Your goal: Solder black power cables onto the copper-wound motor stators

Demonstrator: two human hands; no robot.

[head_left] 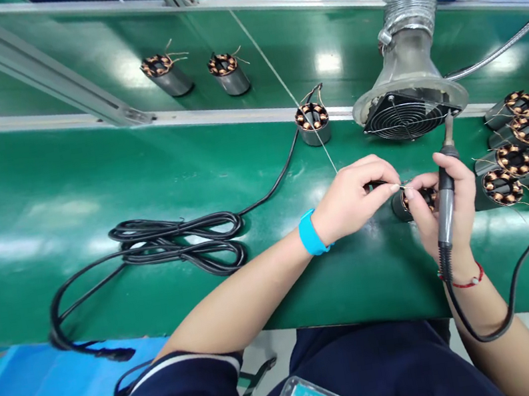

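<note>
Your left hand [356,199] pinched a thin wire [403,187]. Your right hand [445,201] gripped a soldering iron [445,211], tip away toward the fume hood [410,80], probably to free its thumb for the wire; behind its fingers, a copper-wound stator [401,209] stood on the green tabletop [61,164].

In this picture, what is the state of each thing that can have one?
Left hand, pinching the lead
Right hand, holding the iron
Iron, tip up; hot or not, cannot tell
Near stator, partly hidden by the right hand
Middle stator, upright
Back stators, upright, apart
Right stators, grouped closely
Cable, coiled
Plug, loose
Fan, spinning or not, cannot tell
</note>
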